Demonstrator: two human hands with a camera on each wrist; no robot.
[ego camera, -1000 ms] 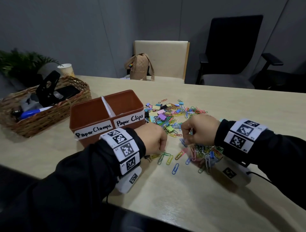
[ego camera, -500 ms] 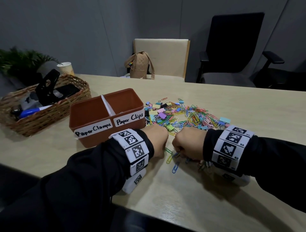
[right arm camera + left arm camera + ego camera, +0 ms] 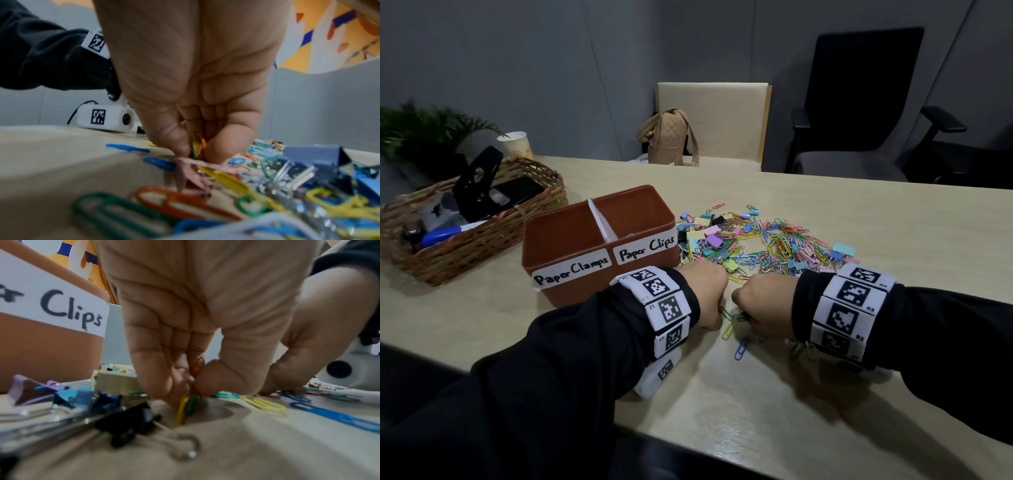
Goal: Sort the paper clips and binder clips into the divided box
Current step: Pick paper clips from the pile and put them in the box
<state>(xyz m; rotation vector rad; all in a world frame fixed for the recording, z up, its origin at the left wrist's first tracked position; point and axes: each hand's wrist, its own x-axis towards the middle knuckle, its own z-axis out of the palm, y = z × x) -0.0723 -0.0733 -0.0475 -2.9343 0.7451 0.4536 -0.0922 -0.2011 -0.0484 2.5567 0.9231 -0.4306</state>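
Left wrist view: the left hand has its grip pinched on a few paper clips, yellow and green ones below the fingertips and an orange one between thumb and fingers, low over the desk.
Right wrist view: the right hand has its grip closed the same way on a small bunch of clips, yellow, green and orange, just above the desk.
Hands: side by side and near each other at the near edge of the pile, knuckles up, seen from the head view.
Loose clips: a yellow clip and a blue clip lie on the desk between and just below the hands.
Pile: mixed paper clips and binder clips spread beyond the hands, to the right of the box.
Divided box: brown, labelled "Paper Clamps" on the left half and "Paper Clips" on the right, just beyond the left hand.
Further left: a wicker basket with a paper cup behind it.
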